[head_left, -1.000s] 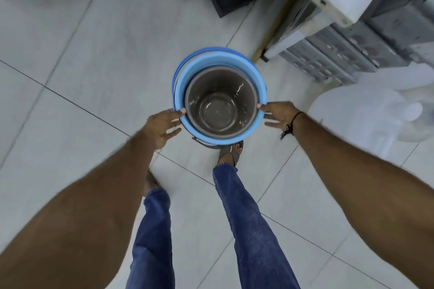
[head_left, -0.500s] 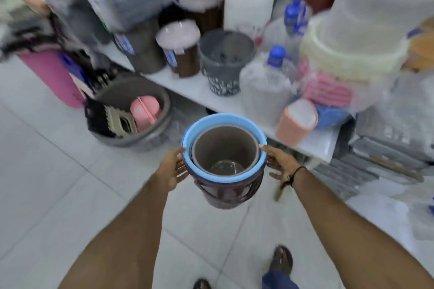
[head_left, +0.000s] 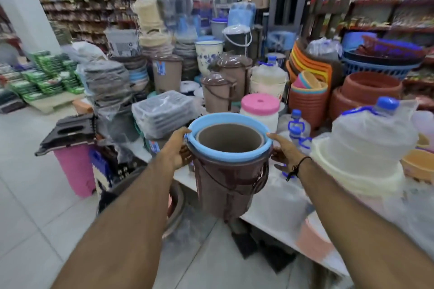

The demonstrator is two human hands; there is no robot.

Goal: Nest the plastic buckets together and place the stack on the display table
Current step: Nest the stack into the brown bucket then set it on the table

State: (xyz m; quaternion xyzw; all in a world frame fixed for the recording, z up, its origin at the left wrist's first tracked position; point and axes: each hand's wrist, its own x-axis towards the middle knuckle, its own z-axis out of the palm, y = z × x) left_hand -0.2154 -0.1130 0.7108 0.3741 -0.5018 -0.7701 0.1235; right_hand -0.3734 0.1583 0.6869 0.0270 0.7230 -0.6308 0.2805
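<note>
I hold a nested bucket stack (head_left: 225, 190) in the air at chest height, in front of the white display table (head_left: 279, 230). The outer bucket is brown with a dark handle hanging down its side; a blue-rimmed bucket (head_left: 229, 158) sits inside it, and a taupe bucket (head_left: 230, 138) inside that. My left hand (head_left: 179, 150) grips the stack's left side just under the rim. My right hand (head_left: 285, 152), with a black cord at the wrist, presses against the right side. The stack's bottom hangs level with the table edge, apart from it.
The table is crowded: wrapped water jugs (head_left: 366, 145), a pink-lidded white jar (head_left: 259, 110), lidded brown bins (head_left: 218, 91), wrapped trays (head_left: 164, 112), terracotta pots (head_left: 371, 91). A pink bin with a black stool on it (head_left: 72, 166) stands left. Grey tiled floor lies left and below.
The stack has risen from low over the floor to table height. My view has tilted up from the floor and my feet to the table and shop shelves.
</note>
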